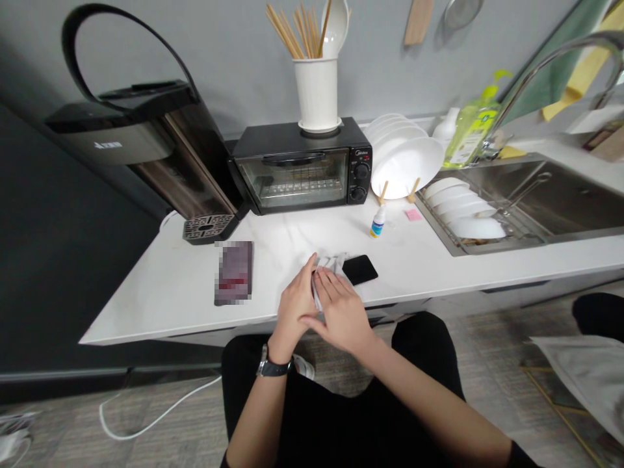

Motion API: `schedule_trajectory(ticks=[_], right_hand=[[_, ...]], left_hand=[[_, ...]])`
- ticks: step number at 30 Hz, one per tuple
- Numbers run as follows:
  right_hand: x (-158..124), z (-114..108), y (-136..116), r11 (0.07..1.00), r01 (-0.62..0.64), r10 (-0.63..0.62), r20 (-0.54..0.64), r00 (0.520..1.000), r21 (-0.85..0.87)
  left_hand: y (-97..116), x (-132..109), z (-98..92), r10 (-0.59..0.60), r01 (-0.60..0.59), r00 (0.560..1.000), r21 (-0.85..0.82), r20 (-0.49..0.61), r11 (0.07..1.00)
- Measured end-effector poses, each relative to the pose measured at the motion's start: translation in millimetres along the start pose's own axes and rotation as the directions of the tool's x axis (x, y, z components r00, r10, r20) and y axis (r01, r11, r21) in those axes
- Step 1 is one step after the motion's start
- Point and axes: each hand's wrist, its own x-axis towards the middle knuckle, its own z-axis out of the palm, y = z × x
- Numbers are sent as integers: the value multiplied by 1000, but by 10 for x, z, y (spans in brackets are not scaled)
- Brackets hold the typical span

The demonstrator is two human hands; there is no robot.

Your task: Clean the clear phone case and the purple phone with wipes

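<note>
My left hand, with a watch on its wrist, cups a crumpled white cloth above the counter's front edge. Pressed over the same cloth is my right hand, its fingers together and its thumb reaching towards the left palm. A thin dark edge shows between the hands; what it belongs to is hidden. Just right of the cloth, a black phone lies flat on the white counter. Farther back stands a small white dropper bottle with a blue and yellow label. Near it lies a pink slip.
A blurred-out dark purple item lies at left, before a tall drink machine. Behind are a toaster oven, a chopstick holder and racked plates. At right, bowls stand by the sink, near a green soap bottle.
</note>
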Motion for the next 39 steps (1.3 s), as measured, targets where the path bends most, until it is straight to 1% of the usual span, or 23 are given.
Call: schedule_trajectory(ticks=[2, 4, 6, 7, 8, 10, 12, 14, 15, 16, 18, 20, 21, 22, 24, 27, 29, 30, 32, 34, 36, 37, 39], right_hand=[[-3, -51, 72, 999, 44, -45, 30, 999, 20], [-30, -170, 299, 999, 37, -37, 34, 999, -7], [-43, -266, 507, 995, -70, 69, -10, 998, -77], [-36, -279, 548, 986, -124, 121, -37, 992, -107], [-20, -262, 532, 980, -157, 151, -53, 987, -123], [24, -158, 347, 983, -146, 141, -49, 989, -110], [48, -37, 81, 996, -75, 75, -12, 997, -44], [21, 3, -81, 1000, -2, 2, 18, 1000, 28], [-11, -20, -81, 998, 32, -33, 31, 999, 56], [-50, -68, -25, 996, 61, -65, 42, 997, 72], [-126, -201, 209, 995, 76, -78, 50, 996, 58], [-161, -307, 458, 1000, 4, -3, 17, 1000, -17], [-157, -325, 530, 997, -49, 48, -12, 999, -58], [-140, -313, 547, 991, -96, 92, -40, 995, -88], [-84, -214, 414, 987, -127, 121, -68, 990, -97], [-15, -24, 29, 1000, -21, 21, -22, 1000, 3], [-10, 8, -89, 997, 45, -46, 12, 999, 60], [-21, -16, -62, 996, 64, -66, 21, 998, 69], [-56, -119, 144, 997, 68, -69, 20, 997, 44], [-91, -241, 425, 1000, 8, -8, -8, 1000, -26], [-104, -304, 597, 991, -83, 79, -46, 996, -100], [-101, -299, 603, 985, -120, 113, -63, 992, -125], [-84, -220, 450, 984, -124, 116, -72, 991, -124]], left_hand=[[-10, -4, -19, -8, 8, 1000, 7, 6, 1000], [10, -2, -34, 14, -14, 1000, -2, 14, 1000], [49, 4, -35, 17, -17, 1000, -7, -4, 1000], [67, 8, -30, 11, -11, 1000, -7, -17, 1000], [81, 10, -23, 9, -9, 1000, -8, -21, 1000], [91, 11, -5, 9, -9, 1000, -7, -13, 1000], [82, 8, 7, -20, 20, 1000, 10, -8, 1000], [72, 4, 6, -77, 78, 997, 51, -16, 996], [73, 2, 1, -97, 98, 995, 71, -23, 993], [77, 0, -6, -100, 101, 995, 84, -21, 991], [97, -1, -22, -70, 70, 998, 83, -11, 994], [120, 1, -31, -32, 33, 999, 65, -12, 997], [128, 3, -31, -22, 23, 1000, 58, -17, 998], [133, 5, -29, -19, 20, 1000, 53, -23, 998], [132, 12, -21, -24, 25, 1000, 49, -14, 998], [124, 22, -18, -79, 78, 997, 66, 7, 995], [126, 22, -29, -100, 99, 995, 78, 9, 992], [130, 20, -35, -91, 89, 996, 78, 12, 993], [141, 13, -44, -48, 47, 999, 71, 12, 996], [150, 4, -39, -14, 15, 1000, 63, -13, 998], [150, -1, -22, -4, 7, 999, 59, -47, 998], [147, -1, -12, -5, 8, 998, 59, -57, 998], [133, 3, 5, -7, 10, 999, 65, -43, 998]])
